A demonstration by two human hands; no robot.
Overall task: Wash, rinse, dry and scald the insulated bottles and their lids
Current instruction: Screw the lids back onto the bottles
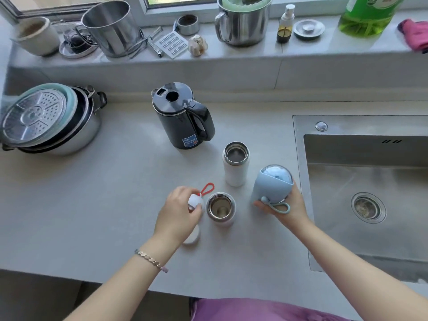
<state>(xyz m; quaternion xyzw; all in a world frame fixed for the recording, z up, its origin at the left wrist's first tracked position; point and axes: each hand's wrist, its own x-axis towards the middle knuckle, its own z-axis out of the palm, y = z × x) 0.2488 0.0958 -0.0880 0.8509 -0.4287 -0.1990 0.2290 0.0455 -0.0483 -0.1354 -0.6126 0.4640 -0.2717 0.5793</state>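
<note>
Left hand (178, 209): pinches white lid (194, 202), centre frame, just left of short open bottle (221, 208).
Right hand (287, 205): curls round blue bottle (271, 186), long axis tilted toward upper frame.
Sink (301, 126): right of frame, nearer that hand.

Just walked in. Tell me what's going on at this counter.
A person is handling insulated bottles at the counter beside the sink. The left hand pinches a white lid with a red loop next to a short open bottle. The right hand holds a light blue bottle tilted, near the sink's edge. A taller white bottle stands open behind them, near a black kettle.
</note>
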